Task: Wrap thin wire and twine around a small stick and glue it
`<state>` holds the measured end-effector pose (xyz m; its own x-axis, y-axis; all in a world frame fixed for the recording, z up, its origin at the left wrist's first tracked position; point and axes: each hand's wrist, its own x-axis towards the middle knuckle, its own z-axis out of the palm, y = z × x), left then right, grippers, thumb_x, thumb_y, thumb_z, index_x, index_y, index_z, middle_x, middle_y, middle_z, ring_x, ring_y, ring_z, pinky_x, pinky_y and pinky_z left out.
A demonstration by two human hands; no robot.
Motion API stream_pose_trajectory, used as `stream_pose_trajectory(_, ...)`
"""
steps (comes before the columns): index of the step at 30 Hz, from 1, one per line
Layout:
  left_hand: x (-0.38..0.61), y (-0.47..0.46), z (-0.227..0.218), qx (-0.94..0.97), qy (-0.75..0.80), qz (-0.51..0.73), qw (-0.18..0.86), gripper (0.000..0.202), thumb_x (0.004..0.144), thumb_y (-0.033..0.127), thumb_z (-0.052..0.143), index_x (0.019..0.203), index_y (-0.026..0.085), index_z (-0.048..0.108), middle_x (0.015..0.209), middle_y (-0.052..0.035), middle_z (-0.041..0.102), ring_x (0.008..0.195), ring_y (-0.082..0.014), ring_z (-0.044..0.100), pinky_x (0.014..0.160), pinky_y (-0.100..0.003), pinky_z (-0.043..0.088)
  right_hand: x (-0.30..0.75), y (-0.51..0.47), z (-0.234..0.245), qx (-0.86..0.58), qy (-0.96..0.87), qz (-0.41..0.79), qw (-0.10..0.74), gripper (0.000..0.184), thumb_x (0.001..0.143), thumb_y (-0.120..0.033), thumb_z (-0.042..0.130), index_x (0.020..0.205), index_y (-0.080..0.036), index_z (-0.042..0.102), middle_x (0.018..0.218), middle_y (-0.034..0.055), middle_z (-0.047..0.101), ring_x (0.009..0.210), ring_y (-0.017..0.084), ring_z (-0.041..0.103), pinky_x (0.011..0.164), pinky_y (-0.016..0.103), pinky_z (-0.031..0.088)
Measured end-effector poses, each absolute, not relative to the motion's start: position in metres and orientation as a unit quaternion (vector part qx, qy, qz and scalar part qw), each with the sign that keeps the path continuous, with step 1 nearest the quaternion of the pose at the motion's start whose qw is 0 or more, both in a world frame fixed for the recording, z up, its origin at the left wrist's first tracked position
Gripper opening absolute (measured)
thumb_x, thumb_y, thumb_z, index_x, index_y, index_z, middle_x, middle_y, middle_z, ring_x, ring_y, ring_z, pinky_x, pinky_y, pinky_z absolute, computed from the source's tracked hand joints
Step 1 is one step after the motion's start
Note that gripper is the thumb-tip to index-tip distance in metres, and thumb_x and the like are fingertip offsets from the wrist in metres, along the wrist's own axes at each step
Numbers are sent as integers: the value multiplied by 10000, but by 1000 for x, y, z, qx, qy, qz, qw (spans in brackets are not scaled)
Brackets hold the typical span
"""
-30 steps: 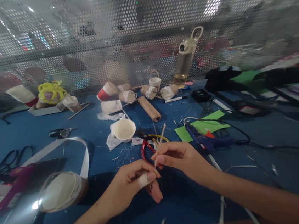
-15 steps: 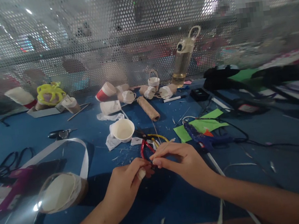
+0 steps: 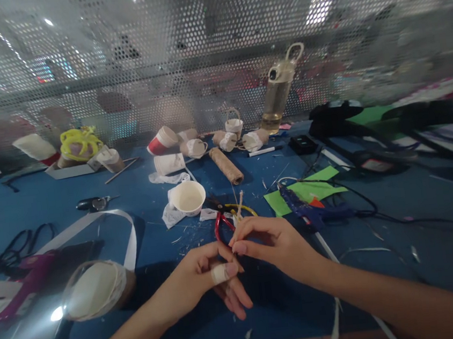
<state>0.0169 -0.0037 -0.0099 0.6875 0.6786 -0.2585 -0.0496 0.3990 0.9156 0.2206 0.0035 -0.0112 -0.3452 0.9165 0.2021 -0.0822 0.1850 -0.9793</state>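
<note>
1. Head view: the right hand (image 3: 266,241) pinches thumb and forefinger narrowly around a thin, pale twisted strand (image 3: 240,206), which sticks up past the fingers toward the far side, over the blue table (image 3: 282,314).
2. The left hand (image 3: 211,272) is just to the left and a little nearer, thumb drawn in by the forefinger, the other fingers loosely spread; a pale bandage (image 3: 219,274) wraps its thumb. I cannot tell whether its fingertips grip the strand's lower end.
3. Just beyond the hands lie tools with red handles (image 3: 218,227) and yellow handles (image 3: 249,208), partly hidden by the right hand.
4. A white paper bowl (image 3: 189,197) stands open to the far left of the hands, and a roll of brown twine (image 3: 226,165) lies tilted farther back.
5. On the right, a blue glue gun (image 3: 307,207) lies partly over a green sheet (image 3: 280,201).
6. On the near left is a round, string-rimmed container (image 3: 128,287), with a white ribbon (image 3: 131,241) curving behind it.
7. At the far side, a clear bottle (image 3: 275,97) stands before a perforated metal screen (image 3: 197,48).
</note>
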Motion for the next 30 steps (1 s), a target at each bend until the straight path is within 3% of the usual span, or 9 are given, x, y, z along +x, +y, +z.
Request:
stream_pose_trajectory(6,15,-7,-14,705,415,266,510,149,977,299,554,991,180,643,786,-36,781,691,-150,735,686,-244,557,219,2,-10,-362,-615,522,466,60,878,-239,721,828,-208,732,833,-4,709,726,117,638,699,225,519)
stream_pose_trajectory(8,14,-8,-15,725,419,257,482,185,1004,292,495,1022,186,646,789,-27,773,676,-143,729,671,-239,551,218,2,-8,-371,-623,508,465,86,894,-244,700,824,-206,734,819,-3,712,705,113,637,683,219,518)
stream_pose_trajectory(15,16,-8,-16,642,375,280,608,225,995,366,517,957,166,612,743,-49,770,584,-146,715,604,-256,578,220,1,-6,-378,-639,484,463,117,906,-236,681,808,-204,736,821,4,713,726,121,645,716,233,508)
stream_pose_trajectory(24,17,-6,-8,531,316,268,739,209,992,345,542,929,151,590,733,-76,789,543,-143,728,521,-201,525,219,5,-4,-339,-569,589,464,96,873,-252,721,804,-185,726,839,5,671,686,101,603,677,224,514)
stream_pose_trajectory(27,17,-5,-9,552,324,267,721,218,1007,345,506,947,157,598,769,-83,795,572,-150,736,543,-214,535,220,5,-5,-334,-565,590,469,115,870,-274,730,801,-185,704,791,-5,660,684,108,612,679,230,527)
stream_pose_trajectory(30,17,-5,-11,635,376,275,616,211,997,339,518,995,167,640,794,-72,793,643,-165,743,631,-253,561,220,4,-7,-343,-583,564,474,111,883,-272,717,810,-191,694,777,-7,664,685,115,627,674,230,534)
